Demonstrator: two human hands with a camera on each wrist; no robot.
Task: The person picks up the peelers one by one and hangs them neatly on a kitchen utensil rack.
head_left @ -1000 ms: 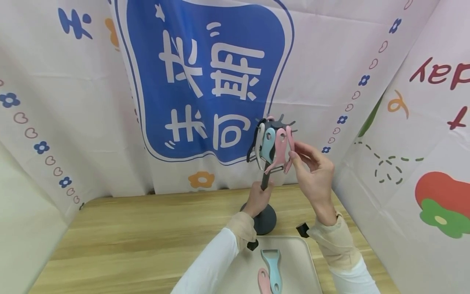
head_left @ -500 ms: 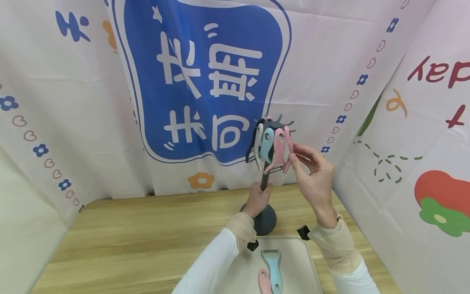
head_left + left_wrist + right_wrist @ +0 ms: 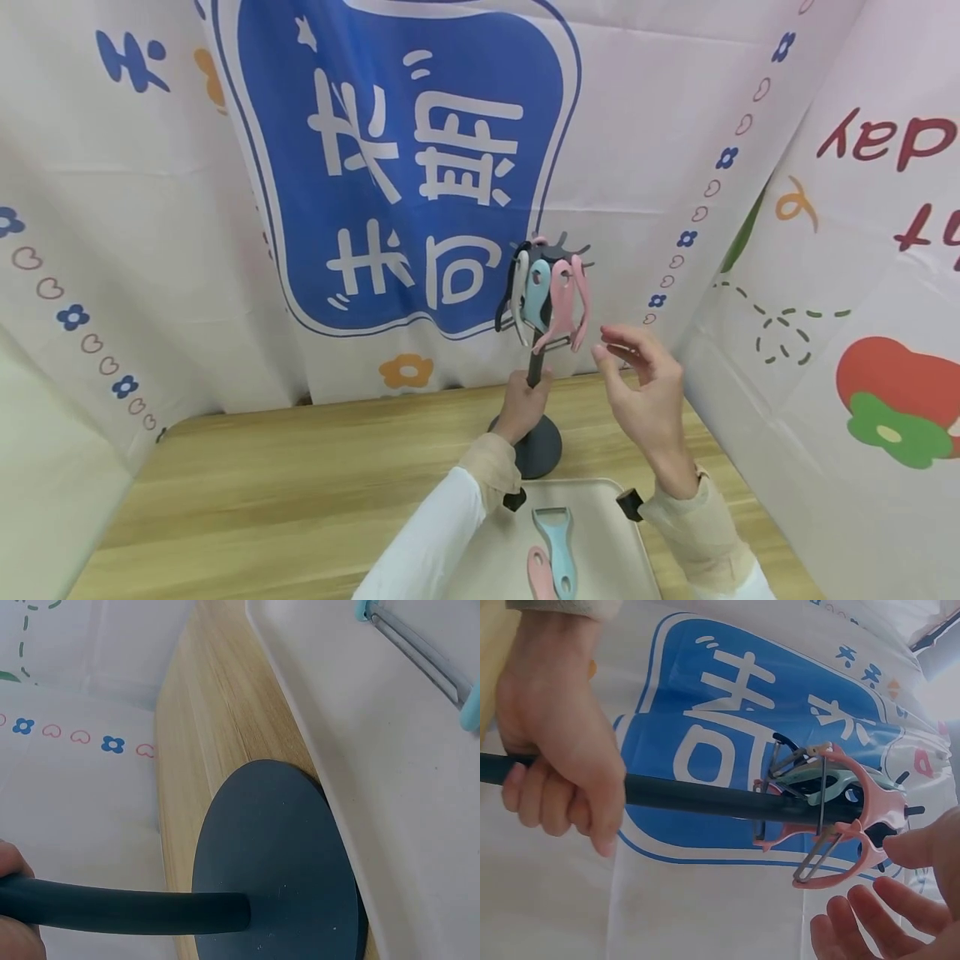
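Note:
My left hand grips the dark pole of an upright rack with a round base. Hooks at its top carry several Y-shaped peelers: a pink peeler, a second pink peeler right of it, a light blue peeler, a white peeler and a black-handled one on the left. Just right of the hanging peelers is my right hand, holding nothing, with thumb and fingers spread apart. In the right wrist view its fingers are beside a pink peeler.
A cream tray lies in front of the rack base on the wooden table. On it are a light blue peeler and a pink peeler handle. Printed cloth hangs behind and to the right.
My right hand has let go of the rightmost pink peeler and drawn away to the right and down; that peeler hangs on its hook. My left hand keeps its grip on the pole.

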